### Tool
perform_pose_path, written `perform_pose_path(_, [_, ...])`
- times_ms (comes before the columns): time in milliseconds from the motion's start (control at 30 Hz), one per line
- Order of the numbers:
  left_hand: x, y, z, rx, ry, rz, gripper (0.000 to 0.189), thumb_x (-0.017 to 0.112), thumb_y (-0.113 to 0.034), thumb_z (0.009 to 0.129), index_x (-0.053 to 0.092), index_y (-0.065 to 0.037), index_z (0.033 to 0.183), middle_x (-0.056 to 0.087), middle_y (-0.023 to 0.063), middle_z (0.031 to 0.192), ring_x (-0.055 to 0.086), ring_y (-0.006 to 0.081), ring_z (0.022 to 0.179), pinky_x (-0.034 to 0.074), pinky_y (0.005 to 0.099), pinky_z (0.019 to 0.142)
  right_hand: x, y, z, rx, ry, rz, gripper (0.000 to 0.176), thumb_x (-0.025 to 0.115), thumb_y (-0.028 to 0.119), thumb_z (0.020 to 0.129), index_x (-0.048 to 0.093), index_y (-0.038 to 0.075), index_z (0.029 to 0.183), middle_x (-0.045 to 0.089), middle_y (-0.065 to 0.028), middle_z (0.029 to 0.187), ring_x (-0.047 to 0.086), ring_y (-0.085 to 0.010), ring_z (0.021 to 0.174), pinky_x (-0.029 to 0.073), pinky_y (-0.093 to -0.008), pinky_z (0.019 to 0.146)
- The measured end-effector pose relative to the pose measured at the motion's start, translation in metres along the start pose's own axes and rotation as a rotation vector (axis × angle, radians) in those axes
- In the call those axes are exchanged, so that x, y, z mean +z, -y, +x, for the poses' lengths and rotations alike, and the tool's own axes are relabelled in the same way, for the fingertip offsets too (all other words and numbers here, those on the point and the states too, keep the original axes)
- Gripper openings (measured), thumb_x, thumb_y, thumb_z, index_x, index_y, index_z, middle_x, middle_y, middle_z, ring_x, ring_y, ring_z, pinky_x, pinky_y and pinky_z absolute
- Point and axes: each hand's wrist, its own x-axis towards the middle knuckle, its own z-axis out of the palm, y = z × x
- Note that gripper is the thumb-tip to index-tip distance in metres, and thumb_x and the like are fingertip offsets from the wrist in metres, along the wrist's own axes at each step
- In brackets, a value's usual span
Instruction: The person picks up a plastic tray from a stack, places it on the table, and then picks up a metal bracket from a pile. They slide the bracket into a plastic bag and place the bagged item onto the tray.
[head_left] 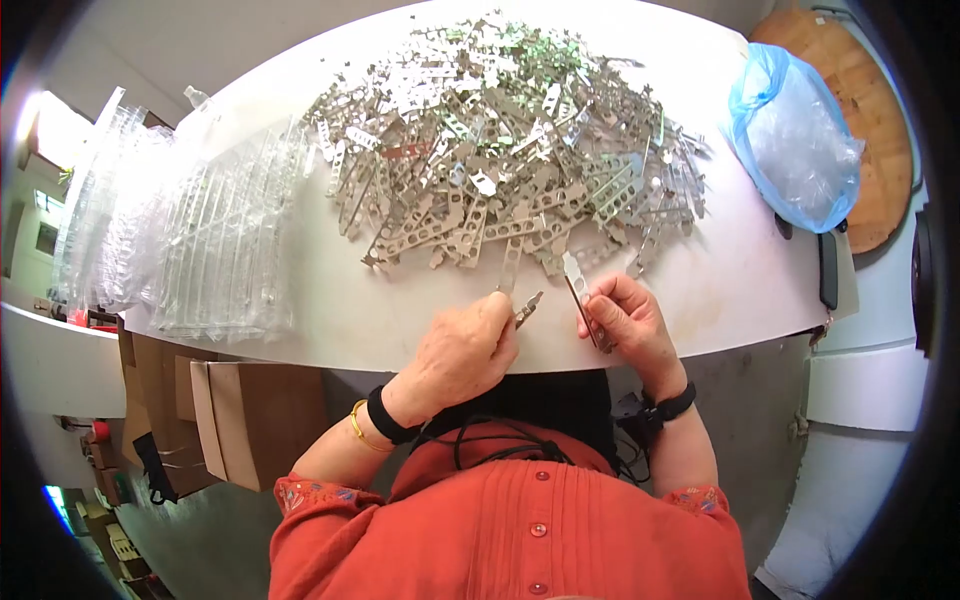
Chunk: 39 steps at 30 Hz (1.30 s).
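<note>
My left hand (462, 345) is closed near the table's front edge, gripping a small metal bracket (529, 310) whose end sticks out past the fingers. A flat metal strip with round holes (511, 264) rises just beyond its knuckles, overlapping the pile in this view. To the right, my right hand (630, 322) pinches a metal plate (575, 280) between thumb and fingers, its notched tip pointing away from me. Both hands are a short way apart, in front of a large heap of perforated metal brackets (480, 160).
Clear plastic trays (225, 235) stand stacked at the left of the white table (750, 310). A blue plastic bag (790, 140) hangs over the right edge, beside a round wooden board (875, 130). Cardboard boxes (260, 420) are below on the left.
</note>
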Motion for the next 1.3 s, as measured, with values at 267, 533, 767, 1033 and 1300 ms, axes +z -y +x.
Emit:
perform_pose_path(267, [0.001, 0.01, 0.011, -0.445, 0.109, -0.88, 0.009, 0.055, -0.002, 0.089, 0.046, -0.002, 0.087, 0.069, 0.0159, 0.09, 0.055, 0.0045, 0.06, 0.046, 0.0233, 0.051, 0.0, -0.002, 0.001, -0.003, 0.029, 0.019, 0.012, 0.062, 0.016, 0.098, 0.058, 0.005, 0.1, 0.063, -0.0025, 0.079, 0.059, -0.0088, 0.067, 0.048, -0.0232, 0.061])
perform_pose_path(533, [-0.018, 0.006, 0.025, -0.52, 0.139, -1.306, 0.008, 0.054, -0.009, 0.085, 0.047, -0.006, 0.087, 0.071, 0.0124, 0.093, 0.043, 0.0033, 0.056, 0.034, 0.0194, 0.047, 0.012, 0.007, 0.004, -0.027, 0.039, -0.044, 0.012, 0.063, 0.013, 0.097, 0.055, 0.005, 0.1, 0.066, -0.004, 0.084, 0.061, -0.0102, 0.073, 0.05, -0.0248, 0.067])
perform_pose_path(767, [-0.025, 0.018, 0.049, -0.405, 0.072, -1.496, 0.01, 0.057, 0.0, 0.083, 0.048, -0.005, 0.084, 0.068, 0.0147, 0.087, 0.045, 0.0043, 0.051, 0.032, 0.0187, 0.043, 0.038, 0.052, 0.015, -0.094, 0.057, -0.131, 0.013, 0.063, 0.014, 0.097, 0.053, 0.006, 0.099, 0.067, -0.0042, 0.083, 0.06, -0.0086, 0.071, 0.048, -0.0233, 0.065])
perform_pose_path(1033, [-0.04, 0.033, 0.078, -0.336, 0.026, -1.549, 0.011, 0.058, -0.004, 0.085, 0.048, -0.008, 0.084, 0.071, 0.0152, 0.089, 0.044, 0.0027, 0.048, 0.033, 0.0175, 0.04, 0.064, 0.09, 0.041, -0.153, 0.064, -0.22, 0.014, 0.061, 0.018, 0.099, 0.053, 0.006, 0.101, 0.067, -0.0031, 0.082, 0.062, -0.0083, 0.072, 0.048, -0.0229, 0.063])
perform_pose_path(1300, [-0.041, 0.067, 0.087, -0.32, -0.048, -1.655, 0.012, 0.06, -0.005, 0.085, 0.049, -0.009, 0.083, 0.07, 0.0122, 0.086, 0.048, 0.0033, 0.048, 0.033, 0.0157, 0.04, 0.085, 0.104, 0.085, -0.149, 0.113, -0.244, 0.014, 0.06, 0.016, 0.099, 0.053, 0.004, 0.1, 0.067, -0.004, 0.083, 0.063, -0.0081, 0.069, 0.049, -0.0219, 0.059])
